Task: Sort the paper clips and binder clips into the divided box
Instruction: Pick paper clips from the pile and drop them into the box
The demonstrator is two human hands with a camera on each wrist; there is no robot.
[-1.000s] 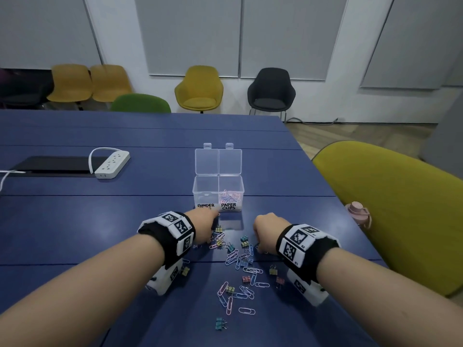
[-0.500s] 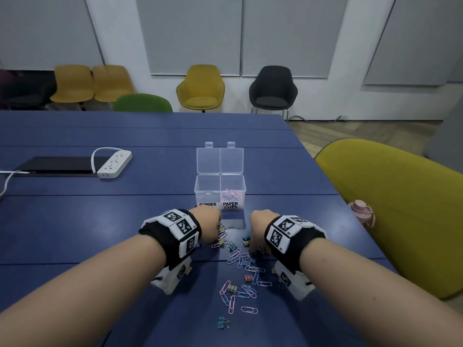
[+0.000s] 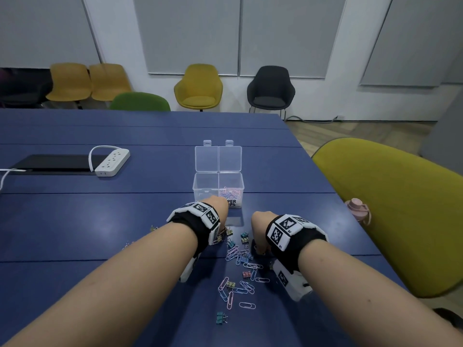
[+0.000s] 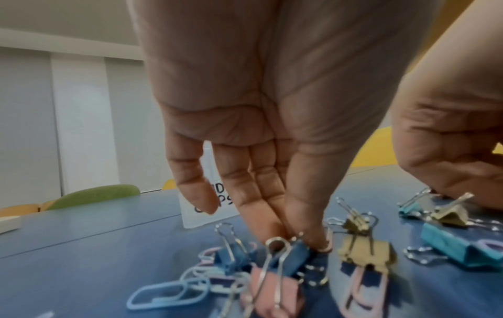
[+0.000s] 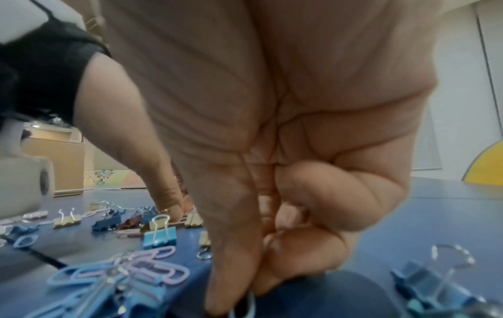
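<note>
left hand [image 4: 272, 133]: down at the far left edge of the clip pile, just in front of the box; thumb and fingers were pinched together on a dark blue binder clip [image 4: 292, 250] lying on the table [image 3: 100, 221].
right hand [image 5: 286, 150]: lowered onto the right side of the pile, thumb and forefinger closed on a light blue paper clip [image 5: 246, 305] at the table surface; the other fingers were curled in.
change: compared with 1 second earlier, the left hand had slid forward and now hid the box's left label, while the right hand had drawn in toward the middle of the pile.
meaning: both hands seemed to be at the pick-up stage, 1 clip each, with nothing lifted yet.
box [image 3: 218, 189]: clear, 2 compartments, both lids [image 3: 218, 159] folded open behind it.
right compartment: held a small heap of pink and blue paper clips [image 3: 230, 194].
left compartment: looked empty, so no binder clips seemed sorted yet.
loose clips [image 3: 240, 274]: many paper clips and binder clips were scattered between and before the hands, so most of the sorting remained.
</note>
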